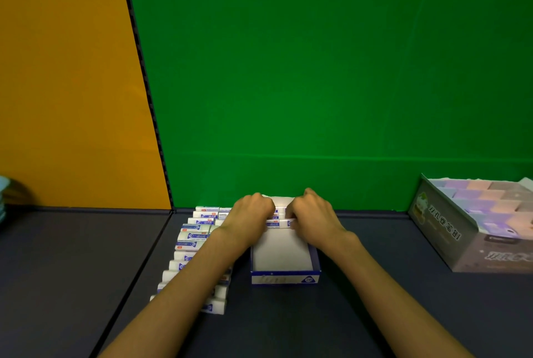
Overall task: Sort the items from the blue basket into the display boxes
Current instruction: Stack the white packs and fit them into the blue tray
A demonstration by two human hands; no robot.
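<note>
A blue and white display box [284,277] stands open in the middle of the dark table. A few white erasers with blue labels [277,224] sit stacked at its far end. My left hand [250,214] and my right hand [313,214] both reach into that far end, fingers curled round the erasers from either side. The near part of the box floor is bare white. Left of the box, several more erasers [192,238] lie in rows on the table, partly hidden under my left forearm. The blue basket is not in view.
A grey display box [441,227] holding several pastel purple and orange items stands tilted at the right edge. A green backdrop rises just behind the boxes, an orange wall at the left. A pale object [3,199] shows at the far left edge.
</note>
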